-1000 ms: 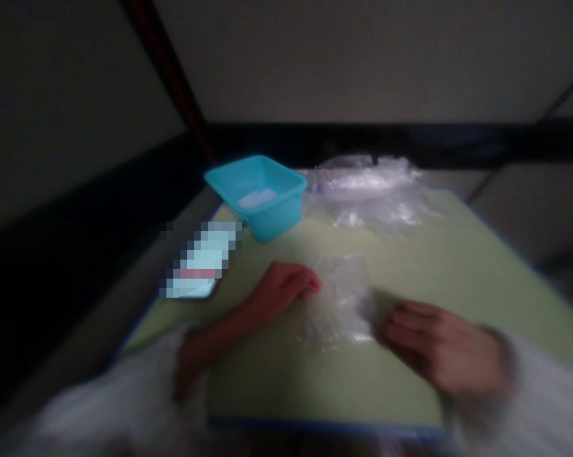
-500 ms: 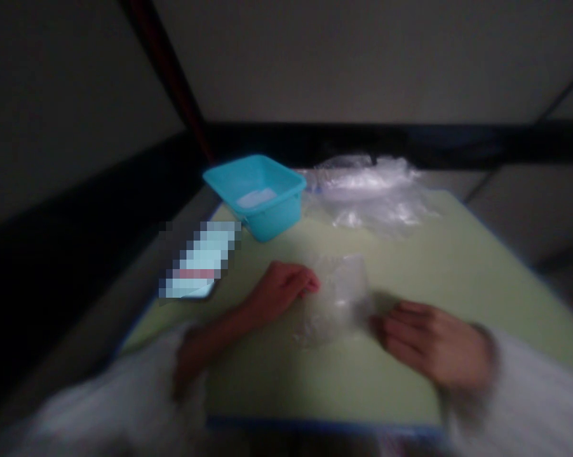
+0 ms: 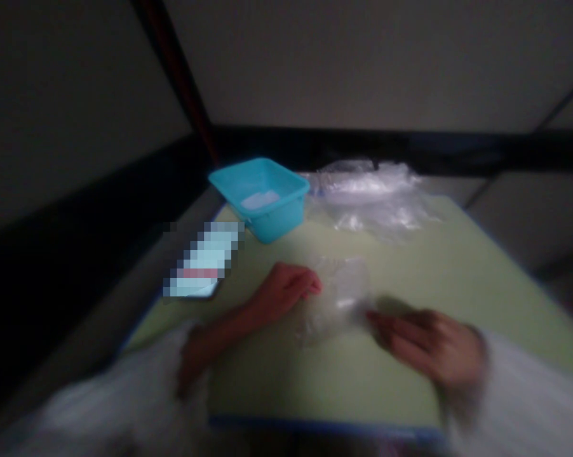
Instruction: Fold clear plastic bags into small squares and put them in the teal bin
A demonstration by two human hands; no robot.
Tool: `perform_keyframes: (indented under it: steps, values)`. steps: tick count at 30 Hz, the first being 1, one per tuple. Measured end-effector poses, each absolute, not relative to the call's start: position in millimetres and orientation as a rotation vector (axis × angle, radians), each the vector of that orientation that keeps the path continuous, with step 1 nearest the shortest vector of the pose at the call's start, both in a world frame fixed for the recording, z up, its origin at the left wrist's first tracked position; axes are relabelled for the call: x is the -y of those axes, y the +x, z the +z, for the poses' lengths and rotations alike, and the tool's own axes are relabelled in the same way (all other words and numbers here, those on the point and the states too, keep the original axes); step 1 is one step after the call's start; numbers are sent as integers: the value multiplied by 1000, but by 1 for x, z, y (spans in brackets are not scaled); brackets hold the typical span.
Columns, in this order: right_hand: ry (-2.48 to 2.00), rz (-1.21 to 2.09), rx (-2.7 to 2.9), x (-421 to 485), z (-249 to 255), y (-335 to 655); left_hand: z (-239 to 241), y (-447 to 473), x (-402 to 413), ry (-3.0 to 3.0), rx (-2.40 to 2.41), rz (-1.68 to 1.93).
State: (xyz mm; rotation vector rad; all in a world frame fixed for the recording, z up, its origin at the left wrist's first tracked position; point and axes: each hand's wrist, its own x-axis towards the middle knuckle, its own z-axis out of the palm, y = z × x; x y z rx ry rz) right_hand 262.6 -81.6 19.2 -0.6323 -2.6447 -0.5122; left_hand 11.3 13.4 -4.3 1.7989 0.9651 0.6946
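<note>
The right hand (image 3: pixel 432 349) is just right of a small clear bag (image 3: pixel 341 295), fingers drawn together, tips at the bag's right edge; blur hides whether they pinch it. The left hand (image 3: pixel 289 289) is curled in at the bag's left edge, thumb and fingers closed up; whether they grip the bag I cannot tell. The bag is between the hands on the yellow-green desk (image 3: pixel 324 387), its surface creased and catching light. Well left of the bag lies a phone (image 3: pixel 208 257), its screen lit but pixelated. Beyond the bag and to its left stands a blue tub (image 3: pixel 281 219) with something white (image 3: pixel 260 200) inside. Beyond the bag and slightly right spreads a heap of clear plastic (image 3: pixel 372 190). Farthest beyond the bag rises a dim wall (image 3: pixel 363 63).
</note>
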Motion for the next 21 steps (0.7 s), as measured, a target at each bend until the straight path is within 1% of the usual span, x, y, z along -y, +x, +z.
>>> perform_keyframes:
  steps: [4, 14, 21]
  values:
    - [-538, -473, 2650, 78, 16, 262, -6, 11, -14, 1801, -962, 701]
    - [-603, -532, 2620, 69, 7, 264, -3, 13, -14, 1774, -956, 699]
    - [-711, -378, 2649, 64, 0, 271, -2, 10, -20, 1736, -1021, 775]
